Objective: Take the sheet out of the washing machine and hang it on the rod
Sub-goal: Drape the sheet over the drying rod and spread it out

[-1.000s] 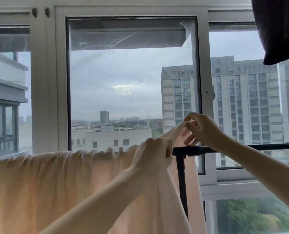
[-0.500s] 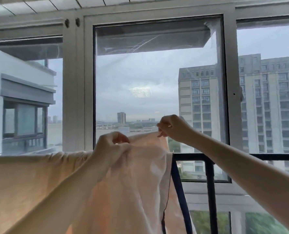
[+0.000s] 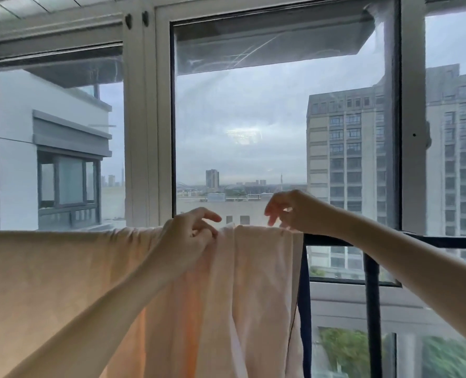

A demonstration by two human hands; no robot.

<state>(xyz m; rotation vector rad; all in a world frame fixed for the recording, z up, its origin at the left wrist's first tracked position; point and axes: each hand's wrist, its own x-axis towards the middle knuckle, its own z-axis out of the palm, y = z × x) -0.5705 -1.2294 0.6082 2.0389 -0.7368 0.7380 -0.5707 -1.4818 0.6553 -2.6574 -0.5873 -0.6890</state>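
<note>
A pale peach sheet (image 3: 62, 274) hangs over a black rod (image 3: 430, 242) that runs across the window at chest height; the cloth covers the rod's left part and bunches in folds near the middle. My left hand (image 3: 188, 236) rests on the sheet's top edge, lower fingers pinching the fabric, index finger stretched out. My right hand (image 3: 294, 211) hovers just above the sheet's right end, fingers spread and pointing down, holding nothing. The washing machine is out of view.
Black uprights of the rack (image 3: 372, 309) stand below the rod at the right. Just behind the rod is a large window with pale frames (image 3: 142, 132); buildings and trees show through the glass.
The right end of the sheet has come down onto the rod and lies flat over it. My right hand has let go of it and opened. The view has panned left.
</note>
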